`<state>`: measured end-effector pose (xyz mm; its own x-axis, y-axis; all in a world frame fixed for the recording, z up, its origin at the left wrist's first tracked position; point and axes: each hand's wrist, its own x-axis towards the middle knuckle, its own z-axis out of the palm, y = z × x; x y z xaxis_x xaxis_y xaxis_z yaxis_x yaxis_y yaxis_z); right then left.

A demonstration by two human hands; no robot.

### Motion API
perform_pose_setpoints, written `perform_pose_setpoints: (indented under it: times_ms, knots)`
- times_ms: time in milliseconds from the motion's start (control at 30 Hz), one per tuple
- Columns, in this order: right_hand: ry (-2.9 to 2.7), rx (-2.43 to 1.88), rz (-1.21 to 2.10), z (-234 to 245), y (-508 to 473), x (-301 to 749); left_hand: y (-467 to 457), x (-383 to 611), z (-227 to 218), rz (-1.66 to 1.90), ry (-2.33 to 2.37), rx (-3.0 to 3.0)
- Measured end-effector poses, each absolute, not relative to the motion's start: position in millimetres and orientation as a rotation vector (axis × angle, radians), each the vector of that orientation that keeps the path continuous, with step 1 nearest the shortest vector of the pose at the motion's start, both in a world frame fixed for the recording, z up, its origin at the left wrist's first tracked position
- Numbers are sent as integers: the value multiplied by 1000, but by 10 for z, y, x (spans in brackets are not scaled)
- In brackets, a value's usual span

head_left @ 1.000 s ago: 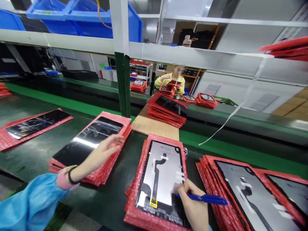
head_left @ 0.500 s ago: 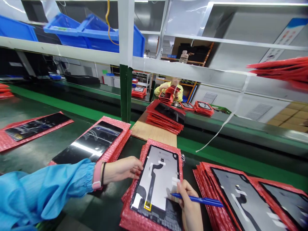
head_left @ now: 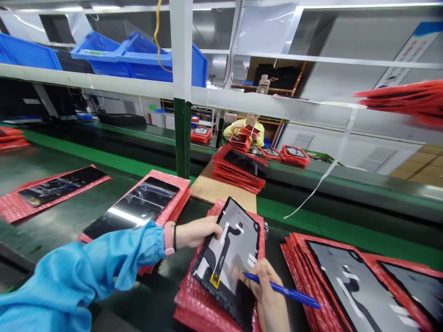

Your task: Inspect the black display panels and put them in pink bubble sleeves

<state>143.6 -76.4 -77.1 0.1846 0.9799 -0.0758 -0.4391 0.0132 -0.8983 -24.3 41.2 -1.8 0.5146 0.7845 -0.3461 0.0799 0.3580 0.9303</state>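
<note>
My left hand (head_left: 197, 233) grips the upper left edge of a tablet display panel (head_left: 230, 253), which shows its silver-grey back with black and white tape strips and a yellow-edged tab. The panel is tilted up off a stack of red bubble bags (head_left: 194, 299). My right hand (head_left: 268, 290) holds a blue pen (head_left: 282, 290) just over the panel's lower right corner. Beyond my left forearm, a black glass panel (head_left: 138, 207) lies face up on red bubble bags (head_left: 173, 198). To my right is a stack of silver-backed panels (head_left: 349, 286) in red bags.
A green-topped workbench (head_left: 62, 216) carries more panels on red bags. A wooden board (head_left: 221, 193) and a stack of bagged panels (head_left: 238, 168) lie ahead. A steel shelf with blue bins (head_left: 131, 60) runs overhead. Across the line, a person in yellow sleeves (head_left: 244, 131) handles a red bag.
My left hand has moved onto the panel's edge and tilted it up from the stack. My left arm has come inward, and the pen has turned slightly in my right hand.
</note>
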Motion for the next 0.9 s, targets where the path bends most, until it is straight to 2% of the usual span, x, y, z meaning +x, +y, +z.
perform_pose_setpoints:
  times_ms: [200, 433, 567, 733, 900]
  knots:
    - [-695, -991, 892, -589, -737, 1820, 360, -185, -40, 814, 871, 1081]
    - [-711, -1051, 785, -185, -551, 1997, 332, -119, 294, 1136, 753, 1200]
    - [-696, -1102, 789, -68, -444, 1958, 378, -35, 313, 1150, 722, 1174]
    - [-778, -1029, 967, 67, -378, 2014, 503, -12, 340, 1119, 651, 1086]
    - [-958, -1215, 695, 228, -301, 1972, 576, 4, 374, 1156, 653, 1061]
